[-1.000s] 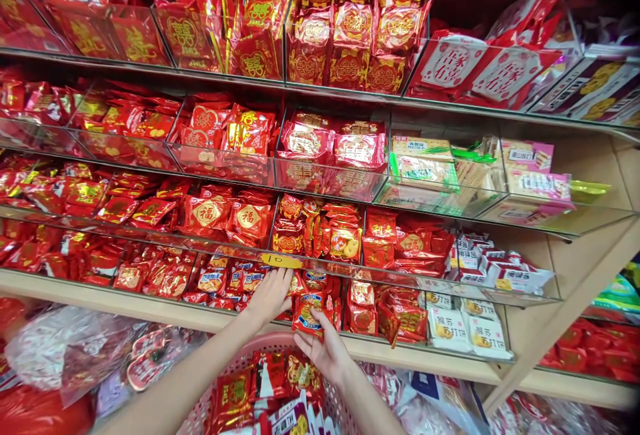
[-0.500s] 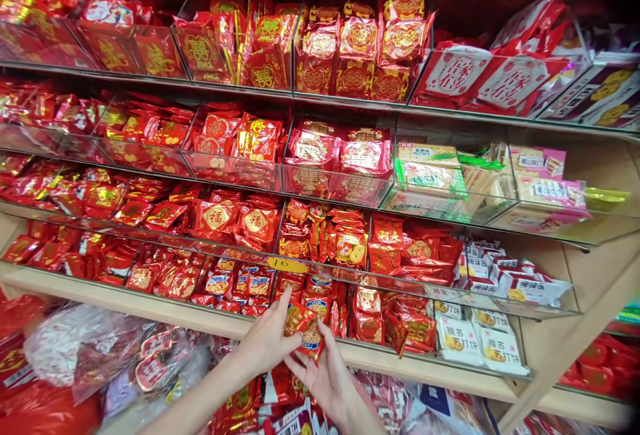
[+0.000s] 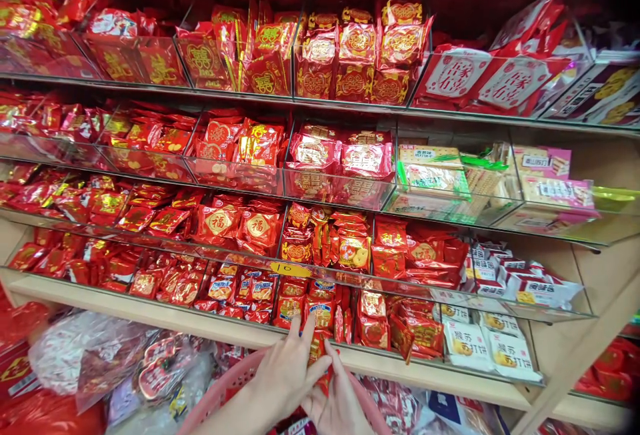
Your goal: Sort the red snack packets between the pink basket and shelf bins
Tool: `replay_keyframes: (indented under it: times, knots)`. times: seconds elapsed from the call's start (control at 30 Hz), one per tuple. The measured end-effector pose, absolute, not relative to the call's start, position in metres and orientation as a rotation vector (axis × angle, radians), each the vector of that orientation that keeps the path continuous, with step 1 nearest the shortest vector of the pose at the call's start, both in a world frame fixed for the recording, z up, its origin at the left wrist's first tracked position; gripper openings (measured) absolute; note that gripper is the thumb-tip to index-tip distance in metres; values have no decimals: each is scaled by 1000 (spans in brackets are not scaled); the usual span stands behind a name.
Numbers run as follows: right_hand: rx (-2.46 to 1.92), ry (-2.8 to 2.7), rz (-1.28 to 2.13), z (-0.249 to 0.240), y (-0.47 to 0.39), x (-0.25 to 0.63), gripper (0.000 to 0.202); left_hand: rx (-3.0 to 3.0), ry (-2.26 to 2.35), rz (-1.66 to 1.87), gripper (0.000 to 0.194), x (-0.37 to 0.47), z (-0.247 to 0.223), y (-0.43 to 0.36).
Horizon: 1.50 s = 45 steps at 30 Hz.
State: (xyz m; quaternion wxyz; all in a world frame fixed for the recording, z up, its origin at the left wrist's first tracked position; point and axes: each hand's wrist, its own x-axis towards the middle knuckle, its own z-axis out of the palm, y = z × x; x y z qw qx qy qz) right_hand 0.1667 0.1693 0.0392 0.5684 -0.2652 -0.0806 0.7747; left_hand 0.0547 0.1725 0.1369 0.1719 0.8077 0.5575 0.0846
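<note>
Both hands are working low in the view, at six o'clock, before the pale wooden shelf edge. The right hand is gripping a small red packet; its thumb and fingers are closed around the lower part, and much of this packet is hiding behind the hands. The left hand is lying just beside it, on the nine o'clock side. Its index and middle fingers are pointing toward twelve o'clock, straight and slightly apart, and its thumb is leaning across to the packet; I cannot tell if this hand is also gripping it.

Counting the clock from the red packet, similar packets are standing in the lowest tray at twelve o'clock, just beyond the left fingertips. Red-and-blue packets are sitting at ten o'clock, and a yellow label marked 10 is hanging at eleven. White cracker packets are lying at three o'clock. Below the hands, at six o'clock, a pink basket is opening its rim around them. Farther away, at nine o'clock, clear plastic bags are lying under the shelf.
</note>
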Motion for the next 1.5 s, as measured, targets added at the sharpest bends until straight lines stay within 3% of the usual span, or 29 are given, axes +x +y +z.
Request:
replay_keyframes:
  times: [0.17, 0.33, 0.43, 0.53, 0.7, 0.97, 1.1, 1.33, 1.5]
  knots:
    - [-661, -171, 1890, 53, 161, 178, 35, 2293, 1426, 228, 83, 32, 142, 165]
    - [-597, -267, 2018, 69, 152, 179, 47, 2411, 1181, 150, 99, 12, 148, 171]
    - [-603, -296, 2018, 73, 147, 176, 48, 2393, 1103, 179, 92, 8, 146, 170]
    - [-630, -266, 1973, 74, 142, 171, 46, 2369, 1180, 256, 82, 10, 140, 162]
    - [-577, -200, 1929, 79, 133, 162, 40, 2283, 1513, 278, 82, 19, 141, 148]
    - [-505, -177, 1968, 74, 128, 156, 50, 2344, 1768, 69, 81, 39, 142, 142]
    - [-518, -199, 2002, 68, 125, 159, 39, 2323, 1643, 84, 91, 32, 140, 137]
    - [-718, -223, 2020, 66, 119, 166, 51, 2566, 1187, 206, 95, 2, 141, 152]
    - [-706, -321, 2060, 69, 111, 164, 52, 2425, 978, 233, 88, 1, 136, 159]
